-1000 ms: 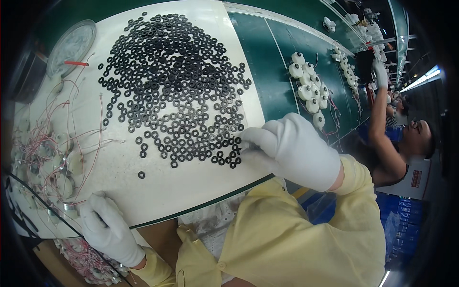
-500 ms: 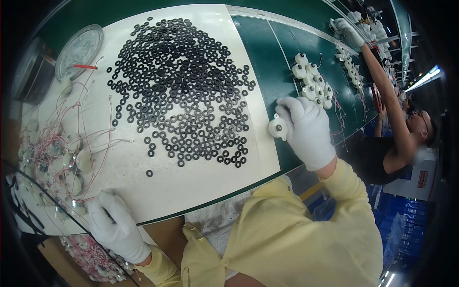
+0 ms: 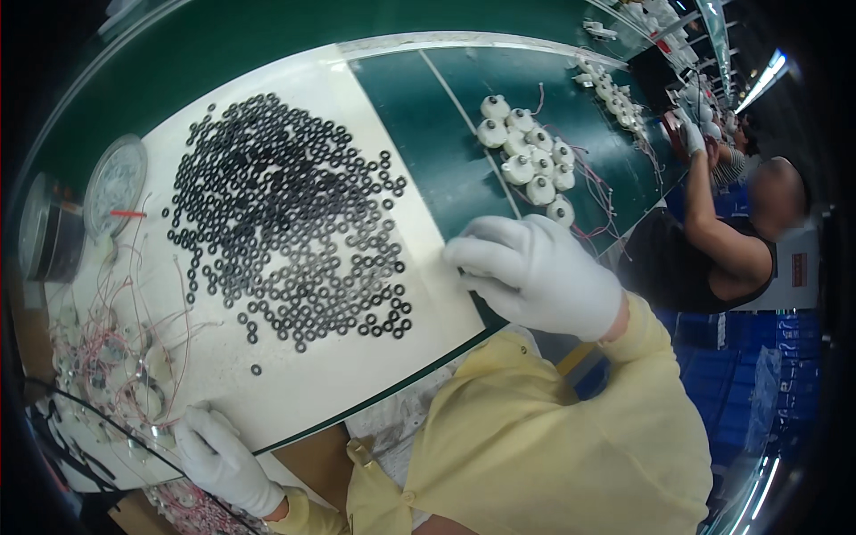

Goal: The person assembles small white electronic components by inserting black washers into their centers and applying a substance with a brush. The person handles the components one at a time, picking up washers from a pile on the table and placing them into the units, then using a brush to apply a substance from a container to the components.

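My right hand, in a white glove, hovers over the right edge of the white sheet. Its fingers are curled into a pinch; whatever is between them is hidden. Just beyond it on the green table stands a group of white round parts with dark rings on top and pink wires. Many small black rings lie spread over the sheet. At the near left, my gloved left hand rests closed by the table edge, beside a heap of white parts with pink wires. Its fingertip contents cannot be made out.
A round clear dish and a clear tub stand at the far left, near a red stick. More white parts lie farther along the table. A co-worker is at the right. A dark cable crosses the lower left.
My right hand has let go of a white part, which now stands at the near end of the group, and moved left toward the rings. The co-worker's reaching arm has drawn back. The view has shifted.
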`<state>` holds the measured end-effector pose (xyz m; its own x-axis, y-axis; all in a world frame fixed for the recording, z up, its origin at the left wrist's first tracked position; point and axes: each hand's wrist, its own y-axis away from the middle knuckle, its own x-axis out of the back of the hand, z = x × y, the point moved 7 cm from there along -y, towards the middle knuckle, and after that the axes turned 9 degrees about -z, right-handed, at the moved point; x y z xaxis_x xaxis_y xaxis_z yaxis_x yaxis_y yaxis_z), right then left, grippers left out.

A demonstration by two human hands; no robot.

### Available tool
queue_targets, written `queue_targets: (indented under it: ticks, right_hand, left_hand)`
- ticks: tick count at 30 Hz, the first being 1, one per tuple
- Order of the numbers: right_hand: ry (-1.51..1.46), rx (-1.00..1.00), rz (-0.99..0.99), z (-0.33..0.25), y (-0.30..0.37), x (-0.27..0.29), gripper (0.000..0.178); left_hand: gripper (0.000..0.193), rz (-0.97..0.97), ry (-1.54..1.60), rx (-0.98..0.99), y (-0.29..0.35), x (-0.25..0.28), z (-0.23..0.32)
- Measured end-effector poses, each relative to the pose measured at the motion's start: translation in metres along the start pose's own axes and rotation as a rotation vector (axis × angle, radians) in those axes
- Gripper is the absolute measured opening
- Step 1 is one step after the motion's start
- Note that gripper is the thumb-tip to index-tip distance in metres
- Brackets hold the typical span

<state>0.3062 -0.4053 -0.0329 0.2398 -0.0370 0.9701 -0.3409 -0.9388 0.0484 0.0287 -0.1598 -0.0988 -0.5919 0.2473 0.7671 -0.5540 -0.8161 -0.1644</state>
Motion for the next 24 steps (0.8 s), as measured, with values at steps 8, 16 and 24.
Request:
queue_targets:
  ticks: [8, 16, 24]
  right_hand:
    - [0.094, -0.346, 0.174, 0.072, 0.082, 0.049, 0.021]
    - [-0.048, -0.292, 0.233, 0.115, 0.094, 0.019, 0.018]
    - [0.117, -0.311, 0.292, 0.122, 0.096, 0.024, 0.018]
  left_hand:
    - [0.03, -0.015, 0.034, -0.008, -0.006, -0.003, 0.001]
    - [0.029, -0.022, 0.031, 0.054, -0.01, -0.002, -0.006]
    - [0.03, -0.054, -0.043, 0.023, -0.01, -0.002, 0.002]
